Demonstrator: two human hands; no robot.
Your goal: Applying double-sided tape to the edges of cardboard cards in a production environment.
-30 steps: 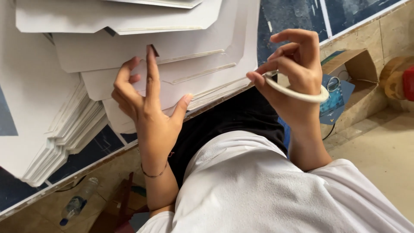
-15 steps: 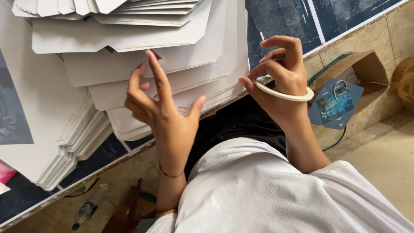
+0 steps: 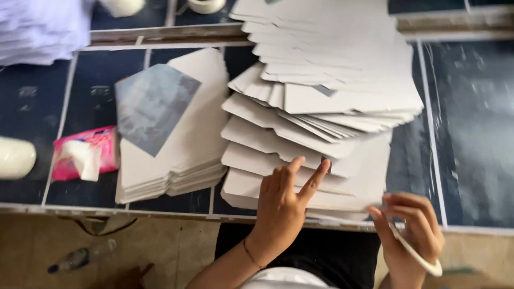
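Left hand point(image 3: 281, 206): your fingers are spread loose, resting on the fanned white card blanks point(image 3: 316, 123), steadying them.
Right hand point(image 3: 412, 235): your fingers pinch a white tape ring point(image 3: 415, 254), kept ready.

card sheets point(image 3: 321, 101) white | table point(image 3: 471, 134) dark blue | tissue pack point(image 3: 88, 152) pink

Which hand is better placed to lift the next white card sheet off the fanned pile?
Probably the left hand: its fingertips rest on the fanned pile. The right hand is occupied with a tape roll.
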